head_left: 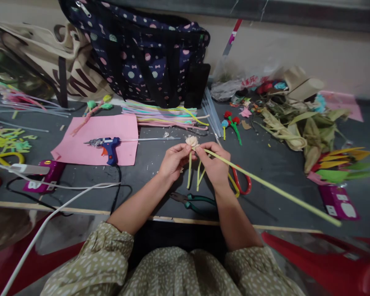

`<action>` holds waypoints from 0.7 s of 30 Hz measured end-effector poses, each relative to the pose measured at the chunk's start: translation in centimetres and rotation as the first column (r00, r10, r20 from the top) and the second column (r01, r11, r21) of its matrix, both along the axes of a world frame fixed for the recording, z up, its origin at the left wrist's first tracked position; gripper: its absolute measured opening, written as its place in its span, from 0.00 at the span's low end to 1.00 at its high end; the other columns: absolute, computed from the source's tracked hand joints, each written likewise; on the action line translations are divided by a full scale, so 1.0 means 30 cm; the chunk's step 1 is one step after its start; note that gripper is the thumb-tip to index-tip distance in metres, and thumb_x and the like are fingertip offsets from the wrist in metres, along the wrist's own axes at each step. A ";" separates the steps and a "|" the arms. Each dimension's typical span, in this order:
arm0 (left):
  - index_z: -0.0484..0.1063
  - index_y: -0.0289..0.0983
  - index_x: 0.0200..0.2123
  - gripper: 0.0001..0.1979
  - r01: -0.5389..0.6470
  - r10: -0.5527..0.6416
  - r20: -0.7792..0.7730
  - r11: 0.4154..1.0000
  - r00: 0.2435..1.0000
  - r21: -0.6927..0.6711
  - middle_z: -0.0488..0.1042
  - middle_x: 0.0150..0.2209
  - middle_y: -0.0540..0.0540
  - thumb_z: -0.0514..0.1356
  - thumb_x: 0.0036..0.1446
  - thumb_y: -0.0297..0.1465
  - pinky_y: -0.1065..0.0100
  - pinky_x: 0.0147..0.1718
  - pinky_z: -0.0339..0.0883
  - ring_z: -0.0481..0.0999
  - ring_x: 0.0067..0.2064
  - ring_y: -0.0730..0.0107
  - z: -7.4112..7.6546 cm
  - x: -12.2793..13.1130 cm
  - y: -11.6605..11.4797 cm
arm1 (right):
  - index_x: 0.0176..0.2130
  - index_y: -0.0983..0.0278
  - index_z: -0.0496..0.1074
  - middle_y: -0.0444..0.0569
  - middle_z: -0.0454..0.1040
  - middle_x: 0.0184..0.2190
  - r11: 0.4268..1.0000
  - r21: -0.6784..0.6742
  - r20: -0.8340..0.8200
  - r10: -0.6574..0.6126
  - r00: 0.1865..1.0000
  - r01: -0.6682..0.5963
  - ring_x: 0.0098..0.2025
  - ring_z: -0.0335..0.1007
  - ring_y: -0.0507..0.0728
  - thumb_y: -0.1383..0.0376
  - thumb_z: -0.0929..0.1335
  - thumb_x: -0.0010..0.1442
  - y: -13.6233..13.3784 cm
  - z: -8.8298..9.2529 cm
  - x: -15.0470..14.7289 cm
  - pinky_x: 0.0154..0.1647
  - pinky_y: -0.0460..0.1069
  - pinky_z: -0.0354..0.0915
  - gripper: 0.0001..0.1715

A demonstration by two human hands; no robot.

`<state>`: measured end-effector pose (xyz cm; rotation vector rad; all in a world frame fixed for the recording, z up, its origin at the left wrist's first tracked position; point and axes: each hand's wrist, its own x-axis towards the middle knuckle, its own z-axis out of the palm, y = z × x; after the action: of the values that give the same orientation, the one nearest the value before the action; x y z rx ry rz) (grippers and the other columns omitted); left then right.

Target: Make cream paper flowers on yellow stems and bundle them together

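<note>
Both hands meet over the middle of the grey table (265, 172). My left hand (173, 161) pinches just under a small cream flower bud (192, 141). My right hand (215, 163) is closed on a long yellow-green stem strip (280, 192) that runs from the bud down to the right. A few short yellow-green strips (189, 172) hang from the bud between my hands.
A blue glue gun (109, 147) lies on pink paper (98, 137). Red-handled scissors (245, 183) and green pliers (193, 201) lie beneath my hands. A dotted bag (142, 49) stands behind pastel strips (163, 115). Dried husks (296, 127) and purple boxes (337, 201) sit right; white cables (49, 185) left.
</note>
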<state>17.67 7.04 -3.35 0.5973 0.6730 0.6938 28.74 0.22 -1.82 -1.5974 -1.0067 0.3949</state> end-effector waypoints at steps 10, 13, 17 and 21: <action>0.73 0.32 0.28 0.15 0.050 -0.048 0.031 0.996 0.998 -0.077 0.76 0.26 0.49 0.72 0.40 0.33 0.73 0.29 0.72 0.75 0.24 0.77 -0.003 0.011 -0.009 | 0.29 0.63 0.72 0.41 0.73 0.24 1.000 0.020 -0.233 0.014 0.972 -0.009 0.25 0.68 0.50 0.59 0.71 0.53 0.020 -0.030 0.022 0.28 0.46 0.65 0.09; 0.74 0.32 0.30 0.16 0.035 -0.035 0.004 0.999 0.999 -0.031 0.78 0.28 0.47 0.73 0.38 0.33 0.73 0.30 0.72 0.77 0.27 0.75 -0.007 0.017 -0.015 | 0.30 0.62 0.73 0.43 0.74 0.27 0.999 0.015 -0.021 -0.039 0.999 0.040 0.28 0.70 0.51 0.61 0.69 0.54 0.010 -0.025 0.021 0.32 0.47 0.67 0.06; 0.75 0.33 0.29 0.16 -0.040 0.042 -0.039 0.998 0.998 0.052 0.77 0.27 0.49 0.73 0.38 0.34 0.71 0.32 0.72 0.76 0.26 0.75 -0.006 0.020 -0.022 | 0.31 0.61 0.72 0.45 0.74 0.30 0.997 0.040 0.214 -0.080 0.974 0.073 0.33 0.71 0.54 0.63 0.68 0.56 0.002 -0.021 0.010 0.36 0.49 0.68 0.04; 0.76 0.34 0.28 0.16 -0.080 0.086 -0.069 0.992 0.994 0.095 0.76 0.24 0.50 0.73 0.38 0.36 0.73 0.29 0.70 0.73 0.24 0.77 0.005 0.018 -0.025 | 0.30 0.60 0.70 0.45 0.74 0.31 0.996 0.092 0.368 -0.041 0.929 0.008 0.37 0.70 0.55 0.66 0.67 0.57 -0.001 -0.015 0.002 0.41 0.52 0.67 0.03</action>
<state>18.22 6.29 -3.21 0.6856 0.7395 0.7870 28.81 0.18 -2.27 -1.6352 -1.2682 0.0264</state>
